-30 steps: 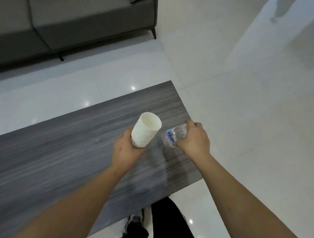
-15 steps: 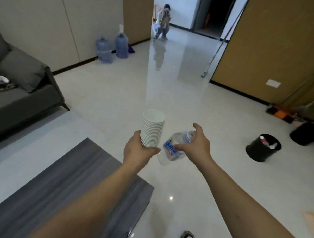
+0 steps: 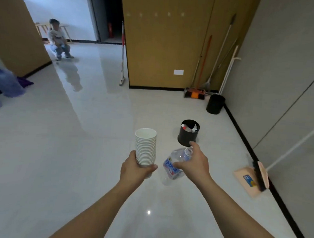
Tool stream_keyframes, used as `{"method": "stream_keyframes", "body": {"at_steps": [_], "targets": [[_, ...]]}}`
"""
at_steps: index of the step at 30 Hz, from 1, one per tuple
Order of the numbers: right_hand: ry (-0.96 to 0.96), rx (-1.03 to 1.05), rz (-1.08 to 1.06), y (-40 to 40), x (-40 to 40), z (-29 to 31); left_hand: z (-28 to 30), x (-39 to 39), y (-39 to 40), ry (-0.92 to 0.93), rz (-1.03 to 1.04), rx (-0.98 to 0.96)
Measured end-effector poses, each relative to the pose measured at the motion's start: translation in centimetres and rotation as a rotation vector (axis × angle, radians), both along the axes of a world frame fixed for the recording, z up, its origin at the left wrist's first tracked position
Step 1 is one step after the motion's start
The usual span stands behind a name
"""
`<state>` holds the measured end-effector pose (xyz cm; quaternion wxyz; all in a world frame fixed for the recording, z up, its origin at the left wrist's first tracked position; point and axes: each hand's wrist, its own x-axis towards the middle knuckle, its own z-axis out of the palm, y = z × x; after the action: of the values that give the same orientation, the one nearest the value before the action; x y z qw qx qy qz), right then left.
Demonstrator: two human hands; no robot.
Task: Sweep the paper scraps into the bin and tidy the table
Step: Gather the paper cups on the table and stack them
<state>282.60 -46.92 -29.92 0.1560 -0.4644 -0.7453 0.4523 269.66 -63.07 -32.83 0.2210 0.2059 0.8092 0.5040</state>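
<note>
White paper cups (image 3: 145, 147), many in 1 upright stack, are gripped near the bottom by my left hand (image 3: 135, 168), fingers curled around them. My right hand (image 3: 193, 164) holds a clear plastic bottle (image 3: 176, 165) with a blue label, tilted, the fingers wrapped on its upper part. Just beyond the right hand the black bin (image 3: 188, 133) stands on the glossy floor, with some scraps inside. A second black bin (image 3: 215, 104) is farther, near the wall. At the right, a dustpan (image 3: 248, 180) leans by the wall.
</note>
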Motion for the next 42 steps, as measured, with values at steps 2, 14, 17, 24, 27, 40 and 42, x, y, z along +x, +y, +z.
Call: {"method": "stream_keyframes", "body": {"at_steps": [2,14,17,24,27,40,42], "targets": [[-0.017,-0.02,-0.074,4.1,1.2,-0.8,-0.8,0.2,5.0,-0.037,-0.085,-0.023],[-0.125,-0.109,-0.304,28.5,-0.1,-8.3,-9.6,-7.2,34.9,-0.305,-0.263,-0.118],[-0.187,-0.17,-0.318,35.1,-3.0,-9.9,-11.0,-10.6,42.1,-0.323,-0.286,-0.204],[-0.198,-0.242,-0.322,47.9,-9.6,-10.4,-11.2,-18.9,55.5,-0.283,-0.299,-0.322],[-0.189,-0.259,-0.33,53.9,-11.8,-11.6,-11.8,-21.6,61.0,-0.293,-0.309,-0.331],[-0.214,-0.378,-0.296,77.6,-23.5,-23.6,-17.6,-30.9,80.9,-0.17,-0.28,-0.699],[-0.251,-0.398,-0.3,80.1,-24.7,-25.0,-18.3,-32.6,84.1,-0.089,-0.321,-0.73]]}}
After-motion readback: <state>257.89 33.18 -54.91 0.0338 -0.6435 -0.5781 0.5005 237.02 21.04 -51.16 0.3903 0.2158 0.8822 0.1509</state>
